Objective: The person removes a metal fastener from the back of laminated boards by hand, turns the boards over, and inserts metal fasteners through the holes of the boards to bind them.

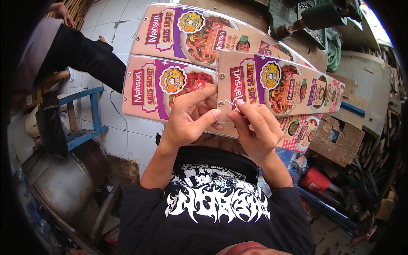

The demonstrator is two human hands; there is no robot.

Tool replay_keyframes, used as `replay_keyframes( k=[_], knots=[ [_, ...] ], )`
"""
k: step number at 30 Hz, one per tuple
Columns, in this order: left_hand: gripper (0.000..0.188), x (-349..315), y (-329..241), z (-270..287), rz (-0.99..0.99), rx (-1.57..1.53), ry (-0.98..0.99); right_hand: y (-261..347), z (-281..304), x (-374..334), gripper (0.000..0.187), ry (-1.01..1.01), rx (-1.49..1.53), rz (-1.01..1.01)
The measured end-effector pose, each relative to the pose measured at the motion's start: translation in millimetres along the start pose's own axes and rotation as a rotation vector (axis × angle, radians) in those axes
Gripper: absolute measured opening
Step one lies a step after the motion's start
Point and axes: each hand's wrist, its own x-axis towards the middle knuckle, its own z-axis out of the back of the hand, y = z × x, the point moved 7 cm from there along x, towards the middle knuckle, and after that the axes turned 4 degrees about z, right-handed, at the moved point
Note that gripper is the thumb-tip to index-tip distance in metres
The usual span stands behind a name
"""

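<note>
My right hand (258, 127) pinches a small bent metal wire hook (229, 103) between thumb and fingers. The hook lies at the lower of two metal eyelets on the left edge of the uppermost laminated printed sign (308, 87); whether it passes through the hole is unclear. My left hand (189, 117) is closed at that same edge, index finger running behind the sign and thumb at the front; its other fingers curl partly out of sight. Beneath lie two similar eyeleted signs, one farther away (165, 46) and one at the left (144, 108), both overlapped by the top one.
Green machinery (312, 19) stands at the far right. To the left are another person's dark-clad leg (83, 55), a blue frame (95, 111) and a metal drum (70, 172). Cut cardboard (340, 146), a red container (315, 180) and wood scraps lie at the right.
</note>
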Motion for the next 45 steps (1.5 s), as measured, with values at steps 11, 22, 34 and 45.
replay_keyframes(
  k=[11,22,34,45],
  knots=[
    [0.046,1,-8,1,-0.145,0.06,-0.012,5,-4,2,0.04,0.04,-0.057,0.041],
    [0.048,1,-7,4,-0.139,0.161,-0.05,12,-12,-1,0.036,0.046,-0.164,0.178],
    [0.048,-2,-7,0,-0.157,0.071,0.001,3,-3,-6,0.034,-0.066,0.022,-0.046],
    [0.053,-1,-4,2,-0.147,0.085,0.005,6,-8,-4,0.037,-0.009,-0.023,0.006]
  ],
)
